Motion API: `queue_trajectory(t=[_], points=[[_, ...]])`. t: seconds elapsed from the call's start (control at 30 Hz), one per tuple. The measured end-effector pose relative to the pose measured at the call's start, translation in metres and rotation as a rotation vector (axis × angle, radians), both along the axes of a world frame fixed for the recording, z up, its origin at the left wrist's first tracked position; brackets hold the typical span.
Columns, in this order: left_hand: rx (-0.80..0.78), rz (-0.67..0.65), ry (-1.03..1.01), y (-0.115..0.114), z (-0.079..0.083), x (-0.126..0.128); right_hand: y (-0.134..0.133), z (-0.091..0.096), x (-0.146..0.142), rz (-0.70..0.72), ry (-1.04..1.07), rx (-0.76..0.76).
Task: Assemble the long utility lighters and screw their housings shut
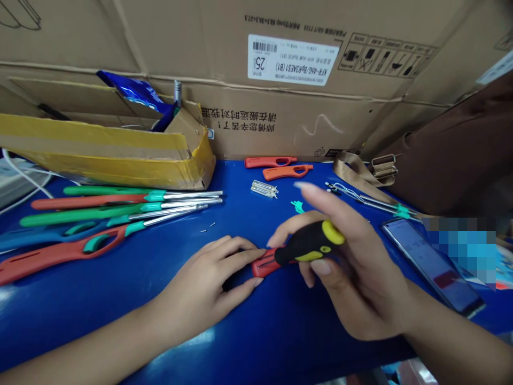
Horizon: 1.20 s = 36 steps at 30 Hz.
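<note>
On the blue table, my left hand [204,278] pinches the end of a red lighter casing [264,264] between thumb and fingers. My right hand [360,278] is closed round a stubby black-and-yellow screwdriver [300,245], thumb below and fingers above. The screwdriver tilts down toward the casing; its tip is hidden. Just beyond lie a small teal plastic part [297,206] and several clear lighter tanks [263,189]. Farther back are a red casing [269,161] and an orange casing [287,171]. Two tiny screws [208,227] lie left of my hands.
Several long-necked lighters [96,214] lie at the left, before a yellow-taped carton [160,166]. A large cardboard box [224,96] walls off the back. At the right are a phone [435,267], metal lighter tubes [377,203] with wires, a tan strap [352,172] and brown fabric [449,133].
</note>
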<state>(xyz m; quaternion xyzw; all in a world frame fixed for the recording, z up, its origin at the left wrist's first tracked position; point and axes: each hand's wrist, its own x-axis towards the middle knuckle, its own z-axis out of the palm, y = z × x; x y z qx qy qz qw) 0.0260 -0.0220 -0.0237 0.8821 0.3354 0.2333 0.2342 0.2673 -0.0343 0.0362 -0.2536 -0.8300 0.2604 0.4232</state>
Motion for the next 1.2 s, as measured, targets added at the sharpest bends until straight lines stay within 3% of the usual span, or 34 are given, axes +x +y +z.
queue_trajectory(t=[0.17, 0.37, 0.53, 0.73, 0.93, 1.13, 1.2], points=[[-0.01, -0.015, 0.0, 0.0, 0.001, 0.001, 0.004, 0.006, 0.004, -0.119, -0.194, 0.298], [-0.014, 0.0, 0.014, 0.001, -0.001, 0.001, 0.005, 0.001, 0.001, -0.006, -0.026, 0.121], [-0.01, -0.01, 0.01, 0.001, -0.001, 0.001, 0.009, 0.002, 0.001, -0.114, -0.148, 0.342], [-0.055, 0.002, 0.006, -0.001, 0.001, 0.002, 0.006, -0.006, -0.001, -0.036, 0.034, 0.103], [-0.068, -0.001, -0.005, 0.001, 0.001, 0.003, 0.007, -0.001, 0.001, -0.199, -0.159, 0.303], [-0.08, -0.002, -0.011, 0.0, 0.004, 0.003, 0.005, -0.01, 0.002, -0.136, 0.046, 0.114], [-0.078, -0.002, -0.015, 0.0, 0.003, 0.003, 0.007, -0.008, 0.002, -0.112, 0.051, 0.158]])
